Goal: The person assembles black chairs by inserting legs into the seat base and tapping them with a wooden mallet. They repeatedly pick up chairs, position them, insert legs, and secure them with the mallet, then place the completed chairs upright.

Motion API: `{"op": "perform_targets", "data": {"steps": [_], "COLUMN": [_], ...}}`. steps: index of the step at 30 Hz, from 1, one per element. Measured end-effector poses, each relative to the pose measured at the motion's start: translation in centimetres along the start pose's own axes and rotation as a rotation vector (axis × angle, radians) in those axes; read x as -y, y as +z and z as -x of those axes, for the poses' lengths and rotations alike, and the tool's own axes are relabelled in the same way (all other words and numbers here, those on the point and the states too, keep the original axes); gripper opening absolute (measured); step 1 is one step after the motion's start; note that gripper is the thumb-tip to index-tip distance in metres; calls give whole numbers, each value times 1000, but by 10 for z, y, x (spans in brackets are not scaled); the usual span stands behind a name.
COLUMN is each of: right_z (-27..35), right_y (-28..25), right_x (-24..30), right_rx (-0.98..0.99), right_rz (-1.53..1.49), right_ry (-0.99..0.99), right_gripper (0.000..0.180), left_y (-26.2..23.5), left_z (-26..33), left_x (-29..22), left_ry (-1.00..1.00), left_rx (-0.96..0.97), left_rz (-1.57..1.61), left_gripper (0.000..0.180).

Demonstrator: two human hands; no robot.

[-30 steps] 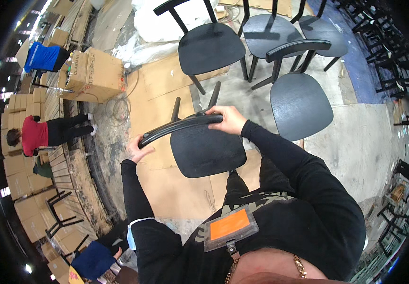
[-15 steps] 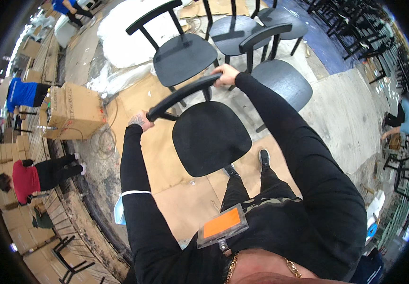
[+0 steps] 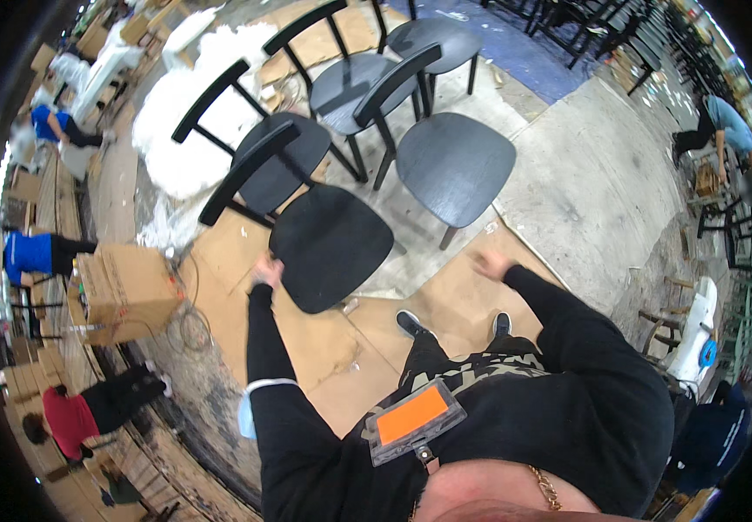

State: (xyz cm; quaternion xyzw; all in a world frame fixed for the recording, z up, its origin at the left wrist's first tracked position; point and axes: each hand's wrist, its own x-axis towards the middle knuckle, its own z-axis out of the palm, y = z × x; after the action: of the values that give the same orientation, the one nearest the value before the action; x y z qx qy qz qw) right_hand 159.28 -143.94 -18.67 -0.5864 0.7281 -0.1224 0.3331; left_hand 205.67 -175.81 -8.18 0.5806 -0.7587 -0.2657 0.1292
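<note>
A black wooden chair (image 3: 330,248) with a dark seat and a curved top rail stands upright before me on cardboard. My left hand (image 3: 268,270) is at the left edge of its seat; whether it touches is unclear, and its fingers are blurred. To the right, my right hand (image 3: 491,264) hangs over the cardboard, apart from the chairs and smeared by motion. A second black chair (image 3: 456,163) stands beyond it, its seat turned toward me. Behind the nearest chair is another black chair (image 3: 284,157), partly covered by its backrest.
More black chairs (image 3: 435,39) stand farther back. White plastic wrap (image 3: 186,130) is heaped at the far left. A cardboard box (image 3: 128,291) stands left, near a person in red (image 3: 70,422). At right, a person in light blue (image 3: 728,123) bends over. Cardboard sheets (image 3: 341,361) cover the floor underfoot.
Both hands have let go of the nearest chair's top rail. My right hand has moved right and toward me, my left lower beside the seat. The chair now stands closer to the others.
</note>
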Motion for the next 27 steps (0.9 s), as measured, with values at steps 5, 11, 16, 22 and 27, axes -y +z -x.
{"op": "perform_targets", "data": {"steps": [5, 11, 16, 22, 27], "right_z": [300, 393, 283, 210, 266], "right_y": [-40, -57, -41, -119, -119], "right_x": [-182, -247, -239, -229, -251], "right_rx": [611, 583, 242, -166, 39], "right_rz": [271, -104, -327, -926, -629], "right_ry": [823, 968, 690, 839, 1121], "right_gripper": [49, 46, 34, 31, 29], "left_y": [125, 220, 225, 251, 299], "left_z": [110, 170, 148, 90, 63], "left_x": [-103, -194, -215, -174, -99], "left_ry": [246, -772, -1003, -1131, -1390], "left_rx": [556, 928, 575, -27, -306], "left_rz": [-160, 312, 755, 1226, 1396], "left_gripper": [37, 41, 45, 69, 73]}}
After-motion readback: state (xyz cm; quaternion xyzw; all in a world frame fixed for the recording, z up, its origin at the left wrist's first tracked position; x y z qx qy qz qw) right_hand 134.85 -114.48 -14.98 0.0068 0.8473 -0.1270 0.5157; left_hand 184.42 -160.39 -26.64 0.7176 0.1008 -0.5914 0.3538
